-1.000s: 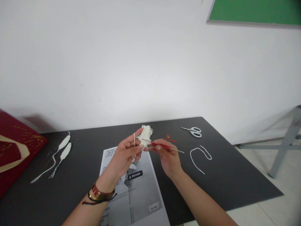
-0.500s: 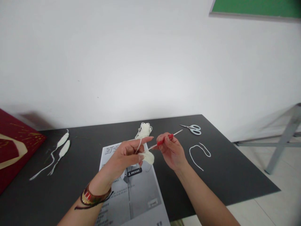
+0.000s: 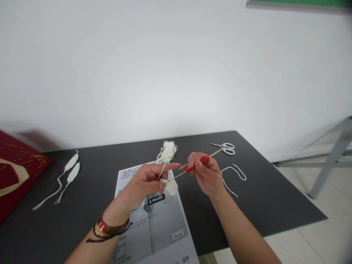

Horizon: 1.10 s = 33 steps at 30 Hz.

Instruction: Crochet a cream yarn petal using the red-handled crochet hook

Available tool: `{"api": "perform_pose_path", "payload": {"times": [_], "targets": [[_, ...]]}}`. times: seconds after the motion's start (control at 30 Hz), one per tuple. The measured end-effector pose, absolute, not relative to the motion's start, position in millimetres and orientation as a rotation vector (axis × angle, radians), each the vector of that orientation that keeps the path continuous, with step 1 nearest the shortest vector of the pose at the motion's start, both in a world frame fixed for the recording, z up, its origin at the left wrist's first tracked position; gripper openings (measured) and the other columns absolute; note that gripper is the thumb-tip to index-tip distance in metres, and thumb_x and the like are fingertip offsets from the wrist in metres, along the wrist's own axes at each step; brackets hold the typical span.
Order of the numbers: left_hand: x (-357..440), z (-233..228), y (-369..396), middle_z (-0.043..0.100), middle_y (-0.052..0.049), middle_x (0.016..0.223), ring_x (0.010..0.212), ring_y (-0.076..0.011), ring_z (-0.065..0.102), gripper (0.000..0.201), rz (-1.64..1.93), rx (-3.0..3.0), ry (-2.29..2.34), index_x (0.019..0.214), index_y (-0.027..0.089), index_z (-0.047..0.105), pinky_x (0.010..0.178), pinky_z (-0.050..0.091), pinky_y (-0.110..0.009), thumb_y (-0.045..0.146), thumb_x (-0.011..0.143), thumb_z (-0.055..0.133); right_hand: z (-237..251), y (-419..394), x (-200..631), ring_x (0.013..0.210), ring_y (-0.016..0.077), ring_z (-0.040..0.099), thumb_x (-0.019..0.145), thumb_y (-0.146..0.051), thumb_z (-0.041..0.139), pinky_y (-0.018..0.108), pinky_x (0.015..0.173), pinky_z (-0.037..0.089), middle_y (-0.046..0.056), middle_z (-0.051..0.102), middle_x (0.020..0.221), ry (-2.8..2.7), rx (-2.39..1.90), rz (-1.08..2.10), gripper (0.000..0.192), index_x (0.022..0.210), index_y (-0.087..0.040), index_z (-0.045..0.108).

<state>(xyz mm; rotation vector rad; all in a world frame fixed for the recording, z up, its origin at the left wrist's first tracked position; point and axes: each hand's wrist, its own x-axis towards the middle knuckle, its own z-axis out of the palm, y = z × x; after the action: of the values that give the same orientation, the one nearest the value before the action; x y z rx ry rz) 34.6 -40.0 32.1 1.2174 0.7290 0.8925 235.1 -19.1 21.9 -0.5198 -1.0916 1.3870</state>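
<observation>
paper (image 3: 165, 231), printed in grey, on the dark counter (image 3: 264, 194); reaches back from the near edge, left of the near right corner. bracelet (image 3: 108, 229), red and gold, with a dark cord, on the left wrist, above the paper's left side.

left hand (image 3: 150, 181): over the paper; thumb and curled fingers pinched on a small white crochet piece (image 3: 172, 187), forefinger held out straight, working yarn (image 3: 162, 171) looped over it. crochet piece is above the paper, off its surface, toward its far right part; underside of grip hidden.

right hand (image 3: 205, 174): just right of the paper; thumb and forefinger closed on the red handle of a hook (image 3: 196, 164). front shaft slants down left, tip at the crochet piece; exact stitch too small to tell. rear shaft points toward the far right corner.

yarn length (image 3: 244, 178): loose curve beside the right hand, toward the right edge. two white slim pieces (image 3: 73, 172), with tails, lie side by side near the left end, close to a red box (image 3: 26, 176).

yarn bundle (image 3: 167, 151): loopy, white, at the paper's far end. scissors (image 3: 227, 148): grey handles, near the far right corner, blades pointing left. behind: white wall (image 3: 176, 73).
</observation>
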Motion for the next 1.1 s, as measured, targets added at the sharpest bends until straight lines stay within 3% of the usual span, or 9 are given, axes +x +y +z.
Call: {"api": "perform_pose_path", "payload": {"times": [0.33,0.73,0.9,1.1], "targets": [[33,31,-38,0.047,0.003,0.063,0.052,-0.0076,0.04,0.049,0.877,1.22,0.722,0.12,0.018,0.063,0.049,0.029,-0.021,0.015,0.071,0.066,20,-19,238,0.057,0.0136,0.049,0.081,-0.034,0.065,0.031,0.056,0.046,0.001,0.055,0.065,-1.175,-0.462,1.284,0.017,0.072,-0.021,0.07],[32,28,-36,0.042,0.005,0.061,0.051,-0.0065,0.035,0.05,0.841,1.243,0.763,0.121,0.018,0.062,0.049,0.025,-0.021,0.013,0.072,0.063,17,-20,240,0.067,0.0164,0.052,0.083,-0.029,0.064,0.034,0.064,0.049,0.002,0.06,0.067,-1.292,-0.441,1.132,0.012,0.076,-0.023,0.071],[33,31,-35,0.044,0.004,0.061,0.052,-0.008,0.036,0.053,0.834,1.304,0.845,0.124,0.019,0.06,0.05,0.026,-0.022,0.01,0.072,0.06,21,-26,242,0.071,0.0182,0.052,0.084,-0.029,0.062,0.038,0.07,0.051,0.003,0.063,0.068,-1.48,-0.529,0.935,0.012,0.08,-0.022,0.071],[35,30,-30,0.049,0.003,0.063,0.053,-0.0092,0.039,0.056,0.822,1.411,0.995,0.129,0.017,0.054,0.051,0.031,-0.022,0.012,0.073,0.058,27,-33,236,0.067,0.0165,0.059,0.083,-0.015,0.06,0.036,0.07,0.053,0.003,0.068,0.07,-1.794,-0.451,0.447,0.011,0.09,-0.02,0.066]]}}
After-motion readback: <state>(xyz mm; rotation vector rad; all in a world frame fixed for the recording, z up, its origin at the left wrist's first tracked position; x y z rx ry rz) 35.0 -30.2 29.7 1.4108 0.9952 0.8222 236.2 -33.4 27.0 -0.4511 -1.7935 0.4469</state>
